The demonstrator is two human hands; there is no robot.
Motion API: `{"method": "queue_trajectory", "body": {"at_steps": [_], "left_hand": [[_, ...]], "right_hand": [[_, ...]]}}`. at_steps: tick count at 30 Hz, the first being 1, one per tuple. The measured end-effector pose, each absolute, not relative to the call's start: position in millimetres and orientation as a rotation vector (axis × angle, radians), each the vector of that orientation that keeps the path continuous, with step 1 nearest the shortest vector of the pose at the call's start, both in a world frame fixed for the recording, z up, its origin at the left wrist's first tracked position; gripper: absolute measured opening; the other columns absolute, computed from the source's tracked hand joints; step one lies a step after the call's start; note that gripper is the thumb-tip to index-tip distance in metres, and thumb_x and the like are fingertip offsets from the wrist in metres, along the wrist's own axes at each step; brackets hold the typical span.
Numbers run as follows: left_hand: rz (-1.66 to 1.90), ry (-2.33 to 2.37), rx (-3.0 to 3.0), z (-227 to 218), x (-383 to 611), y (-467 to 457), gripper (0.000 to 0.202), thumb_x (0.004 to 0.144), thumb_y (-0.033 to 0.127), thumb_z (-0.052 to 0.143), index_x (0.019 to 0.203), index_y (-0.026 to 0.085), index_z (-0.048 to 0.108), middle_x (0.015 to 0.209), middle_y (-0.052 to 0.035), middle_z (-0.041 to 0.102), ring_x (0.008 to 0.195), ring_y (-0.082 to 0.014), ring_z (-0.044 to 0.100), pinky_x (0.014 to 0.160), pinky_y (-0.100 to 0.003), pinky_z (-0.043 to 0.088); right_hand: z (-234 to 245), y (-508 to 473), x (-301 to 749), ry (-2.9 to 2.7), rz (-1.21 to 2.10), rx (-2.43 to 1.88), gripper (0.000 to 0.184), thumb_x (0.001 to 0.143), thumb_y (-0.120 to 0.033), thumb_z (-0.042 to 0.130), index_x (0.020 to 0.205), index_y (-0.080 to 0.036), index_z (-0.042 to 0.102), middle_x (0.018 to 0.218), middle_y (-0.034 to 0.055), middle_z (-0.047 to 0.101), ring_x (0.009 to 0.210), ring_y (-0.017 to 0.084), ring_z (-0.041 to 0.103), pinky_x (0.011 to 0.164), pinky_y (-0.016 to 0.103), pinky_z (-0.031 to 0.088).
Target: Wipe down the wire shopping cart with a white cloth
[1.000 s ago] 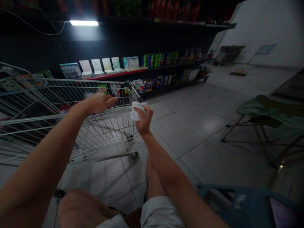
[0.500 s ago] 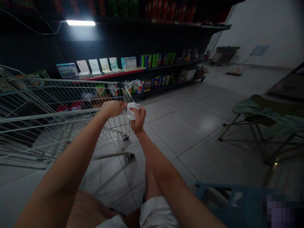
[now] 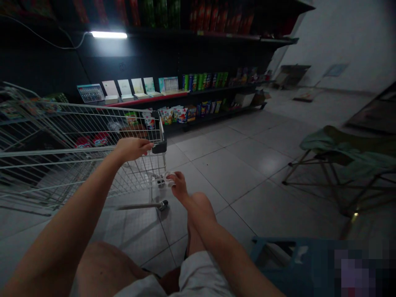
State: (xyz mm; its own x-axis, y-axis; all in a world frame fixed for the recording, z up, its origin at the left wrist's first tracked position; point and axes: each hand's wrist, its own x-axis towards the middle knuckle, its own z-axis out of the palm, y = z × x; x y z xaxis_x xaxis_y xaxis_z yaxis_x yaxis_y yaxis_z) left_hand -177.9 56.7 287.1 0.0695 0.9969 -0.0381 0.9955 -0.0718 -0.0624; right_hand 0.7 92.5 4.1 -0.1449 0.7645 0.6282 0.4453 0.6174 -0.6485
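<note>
My left hand point(image 3: 133, 148) lies on the top rail of a wire shopping cart point(image 3: 93, 128), just left of a black plastic corner piece point(image 3: 159, 147). Its fingers stretch toward that corner, and I cannot tell if they grip. My right hand point(image 3: 178, 185) is low at the cart's near end, pinching a crumpled white tissue point(image 3: 168, 180). The tissue is pressed against the lower wires and frame, close to a caster wheel point(image 3: 162, 205). My bare knees point(image 3: 201, 206) are below both arms.
Dark store shelves point(image 3: 185, 95) with boxes, cards and packets run behind the cart. Grey floor tiles point(image 3: 229, 177) spread to the right. A folding chair with green cloth point(image 3: 340, 144) stands right, and a blue plastic crate point(image 3: 278, 260) sits at lower right.
My right hand has dropped from the cart's top corner to its lower frame, taking the tissue with it. My left hand has shifted slightly left along the top rail.
</note>
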Motion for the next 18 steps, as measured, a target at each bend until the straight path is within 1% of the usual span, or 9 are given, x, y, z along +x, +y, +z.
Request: {"method": "queue_trajectory", "body": {"at_steps": [2, 4, 6, 8, 11, 12, 14, 16, 18], "left_hand": [[0.094, -2.188, -2.294, 292, -182, 49, 0.063, 0.090, 0.066, 0.024, 0.106, 0.028, 0.072, 0.098, -0.0026, 0.076, 0.098, -0.0250, 0.067, 0.079, -0.032, 0.044], [0.095, -2.273, -2.343, 298, -183, 42, 0.069, 0.089, 0.070, 0.024, 0.099, 0.025, 0.074, 0.094, -0.0044, 0.077, 0.093, -0.0238, 0.068, 0.077, -0.031, 0.045], [0.110, -2.308, -2.398, 300, -178, 37, 0.074, 0.087, 0.074, 0.023, 0.094, 0.021, 0.075, 0.092, -0.0076, 0.077, 0.088, -0.0237, 0.069, 0.076, -0.031, 0.046], [0.125, -2.239, -2.417, 297, -170, 32, 0.078, 0.088, 0.074, 0.020, 0.097, 0.019, 0.074, 0.096, -0.0101, 0.076, 0.090, -0.0248, 0.069, 0.076, -0.032, 0.047], [0.146, -2.067, -2.327, 284, -159, 23, 0.080, 0.091, 0.068, 0.010, 0.102, 0.020, 0.073, 0.102, -0.0120, 0.075, 0.097, -0.0284, 0.069, 0.078, -0.035, 0.047], [0.151, -2.030, -2.281, 279, -158, 20, 0.080, 0.092, 0.066, 0.008, 0.101, 0.020, 0.073, 0.102, -0.0128, 0.075, 0.098, -0.0300, 0.069, 0.078, -0.037, 0.047], [0.138, -1.985, -2.222, 273, -160, 14, 0.079, 0.094, 0.062, 0.006, 0.100, 0.020, 0.072, 0.099, -0.0134, 0.075, 0.096, -0.0314, 0.069, 0.075, -0.037, 0.047], [0.118, -1.958, -2.205, 271, -165, 8, 0.071, 0.096, 0.055, 0.009, 0.101, 0.020, 0.070, 0.095, -0.0121, 0.075, 0.092, -0.0293, 0.070, 0.071, -0.035, 0.045], [0.103, -1.930, -2.202, 272, -170, 1, 0.058, 0.096, 0.046, 0.015, 0.102, 0.020, 0.067, 0.091, -0.0103, 0.075, 0.086, -0.0260, 0.069, 0.067, -0.033, 0.042]], "right_hand": [[12, 87, 1, -1.687, 0.357, -1.001, 0.031, 0.076, -0.010, 0.052, 0.099, -0.019, 0.071, 0.102, 0.0074, 0.053, 0.099, 0.019, 0.050, 0.091, 0.035, 0.046], [25, 82, -7, -1.629, 0.377, -0.941, 0.031, 0.082, -0.015, 0.051, 0.106, -0.019, 0.069, 0.109, 0.0086, 0.051, 0.107, 0.019, 0.050, 0.096, 0.035, 0.045], [32, 76, -21, -1.626, 0.439, -0.849, 0.028, 0.084, -0.019, 0.051, 0.106, -0.020, 0.069, 0.113, 0.0086, 0.052, 0.110, 0.019, 0.051, 0.097, 0.033, 0.046], [27, 65, -38, -1.664, 0.498, -0.829, 0.027, 0.084, -0.019, 0.051, 0.104, -0.020, 0.069, 0.115, 0.0096, 0.054, 0.111, 0.020, 0.052, 0.098, 0.035, 0.046], [-5, 38, -54, -1.816, 0.553, -0.881, 0.027, 0.076, -0.015, 0.057, 0.099, -0.020, 0.070, 0.116, 0.0111, 0.056, 0.115, 0.025, 0.051, 0.103, 0.044, 0.042], [-18, 25, -56, -1.882, 0.579, -0.872, 0.029, 0.072, -0.013, 0.060, 0.098, -0.021, 0.070, 0.113, 0.0101, 0.059, 0.113, 0.025, 0.052, 0.104, 0.045, 0.042], [-41, -2, -56, -1.974, 0.638, -0.818, 0.032, 0.067, -0.008, 0.061, 0.093, -0.024, 0.071, 0.101, 0.0062, 0.063, 0.102, 0.022, 0.057, 0.099, 0.041, 0.046], [-58, -23, -53, -1.976, 0.673, -0.788, 0.032, 0.067, -0.006, 0.059, 0.089, -0.025, 0.071, 0.089, 0.0034, 0.064, 0.086, 0.018, 0.060, 0.087, 0.034, 0.052], [-62, -30, -46, -1.900, 0.668, -0.803, 0.026, 0.069, -0.007, 0.055, 0.084, -0.023, 0.070, 0.084, 0.0035, 0.063, 0.079, 0.017, 0.060, 0.079, 0.031, 0.053]]}}
